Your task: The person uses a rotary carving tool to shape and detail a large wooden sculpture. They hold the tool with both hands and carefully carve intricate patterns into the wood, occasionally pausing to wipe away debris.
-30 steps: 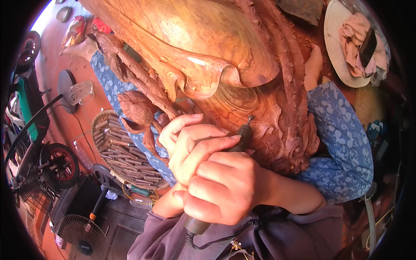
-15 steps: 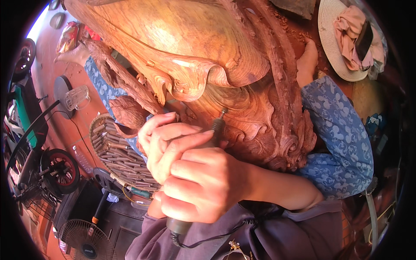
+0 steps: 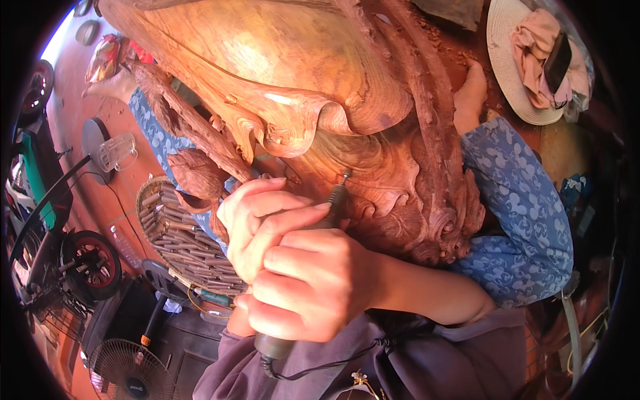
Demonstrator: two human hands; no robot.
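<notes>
A dark handheld rotary grinder (image 3: 272,345) with a black cord at its rear is in both my hands. My right hand (image 3: 310,283) is closed around its body. My left hand (image 3: 257,217) is wrapped near its front end, its fingers closed and partly overlapping the right. The slim burr bit (image 3: 347,175) points up and away, its tip at the carved swirling grooves of a large wood carving (image 3: 320,60). Whether the tip touches the wood I cannot tell. The carving has a smooth golden leaf-like surface with a curled edge and rough reddish stems.
A round basket of many carving tools (image 3: 190,240) stands at the left, near a clear mug (image 3: 119,152) and a plastic bottle (image 3: 125,245). A black fan (image 3: 133,373) is at lower left. A straw hat (image 3: 510,73) lies at upper right. My patterned blue trouser legs (image 3: 517,207) flank the carving.
The burr bit has shifted very slightly right and toward me over the grooves. Both hands keep their hold on the rotary grinder.
</notes>
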